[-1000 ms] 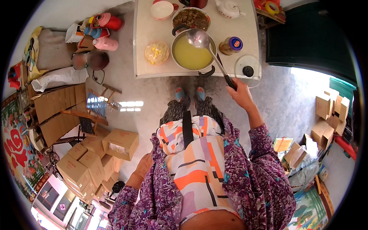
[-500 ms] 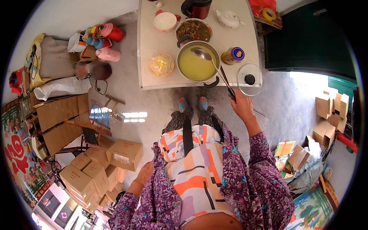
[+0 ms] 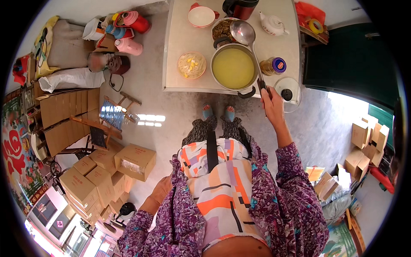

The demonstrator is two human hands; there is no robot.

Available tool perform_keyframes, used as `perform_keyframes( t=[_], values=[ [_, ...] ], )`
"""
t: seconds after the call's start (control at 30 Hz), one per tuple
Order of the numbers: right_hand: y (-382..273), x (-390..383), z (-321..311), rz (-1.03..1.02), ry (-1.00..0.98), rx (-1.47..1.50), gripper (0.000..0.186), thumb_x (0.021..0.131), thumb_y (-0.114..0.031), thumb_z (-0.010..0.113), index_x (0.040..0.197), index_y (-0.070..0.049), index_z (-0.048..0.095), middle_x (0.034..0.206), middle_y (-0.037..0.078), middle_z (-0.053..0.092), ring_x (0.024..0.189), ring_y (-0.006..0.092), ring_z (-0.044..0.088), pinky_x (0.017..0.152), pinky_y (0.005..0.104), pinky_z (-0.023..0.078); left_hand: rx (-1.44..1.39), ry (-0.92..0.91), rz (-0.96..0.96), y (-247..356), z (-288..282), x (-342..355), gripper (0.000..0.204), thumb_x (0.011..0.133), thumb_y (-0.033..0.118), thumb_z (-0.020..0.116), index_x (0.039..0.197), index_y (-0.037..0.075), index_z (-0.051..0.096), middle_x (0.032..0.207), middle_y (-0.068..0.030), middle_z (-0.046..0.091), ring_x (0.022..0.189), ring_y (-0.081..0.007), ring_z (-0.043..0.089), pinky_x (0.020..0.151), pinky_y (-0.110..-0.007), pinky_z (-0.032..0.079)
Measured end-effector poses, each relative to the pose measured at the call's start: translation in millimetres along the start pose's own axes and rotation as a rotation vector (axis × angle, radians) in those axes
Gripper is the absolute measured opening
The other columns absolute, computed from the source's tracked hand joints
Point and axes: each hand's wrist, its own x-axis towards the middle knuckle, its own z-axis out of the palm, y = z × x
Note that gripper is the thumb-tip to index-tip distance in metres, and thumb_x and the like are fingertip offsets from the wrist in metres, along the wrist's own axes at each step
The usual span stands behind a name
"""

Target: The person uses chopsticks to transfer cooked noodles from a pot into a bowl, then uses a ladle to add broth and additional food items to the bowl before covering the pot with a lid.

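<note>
My right hand [image 3: 272, 107] is closed around the dark handle of a steel ladle [image 3: 242, 32]. The ladle's bowl is raised past the far rim of a steel pot [image 3: 233, 89], partly over a dish of brown food [image 3: 222, 31]. Yellow-green liquid [image 3: 233, 66] fills much of the pot. Beside my right hand, a glass lid [image 3: 293, 99] with a black knob lies at the table corner. A jar with a purple lid [image 3: 273, 66] sits right of the pot. My left hand [image 3: 162, 191] hangs low by my side, its fingers mostly hidden by the sleeve.
On the white table [image 3: 171, 81] stand a bowl of pale strips with yellow bits [image 3: 192, 65], a white bowl [image 3: 201, 16], a dark red kettle [image 3: 240, 7] and a white teapot [image 3: 273, 23]. Cardboard boxes [image 3: 135, 161], a stool [image 3: 112, 113] and thermoses [image 3: 128, 46] stand left.
The ladle has risen out of the pot and moved away from me toward the brown dish. My right hand has shifted slightly up. The table appears further right and higher in view.
</note>
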Motion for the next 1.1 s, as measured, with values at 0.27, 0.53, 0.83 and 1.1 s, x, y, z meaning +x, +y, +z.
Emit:
perform_keyframes(
  t=[0.27,0.53,0.83,1.1],
  values=[
    [-98,44,92,-0.075,-0.124,0.600,0.023,0.091,-0.020,0.054,0.099,0.001,0.055,0.073,0.004,0.060,0.055,0.0085,0.053,0.052,0.0234,0.044,-0.440,0.122,-0.169,5,40,-9,0.047,0.082,0.017,0.051,0.125,-0.001,0.050,0.132,-0.0175,0.046,0.111,-0.0222,0.051,0.099,-0.029,0.040],
    [-101,85,153,-0.009,0.028,0.238,0.029,0.089,-0.027,0.053,0.100,-0.001,0.058,0.076,0.012,0.065,0.060,0.0245,0.062,0.060,0.0382,0.050,-0.543,0.059,-0.251,-20,12,-5,0.054,0.081,0.017,0.055,0.129,-0.003,0.045,0.137,-0.0182,0.043,0.113,-0.0236,0.051,0.100,-0.030,0.040],
    [-123,152,258,0.107,0.401,-0.410,0.025,0.088,-0.028,0.053,0.091,-0.004,0.059,0.089,0.017,0.065,0.082,0.0361,0.064,0.069,0.0462,0.050,-0.395,-0.061,-0.311,-166,-82,-75,0.055,0.080,0.017,0.056,0.129,-0.003,0.044,0.137,-0.0181,0.043,0.113,-0.0240,0.051,0.100,-0.030,0.040],
    [-144,181,327,0.367,0.338,-0.451,0.031,0.088,-0.029,0.054,0.099,-0.001,0.053,0.092,0.020,0.065,0.084,0.0374,0.065,0.069,0.0480,0.050,-0.337,-0.151,-0.371,-239,-140,-93,0.055,0.080,0.017,0.056,0.130,-0.003,0.044,0.137,-0.0180,0.043,0.113,-0.0243,0.051,0.100,-0.030,0.040]
  ],
)
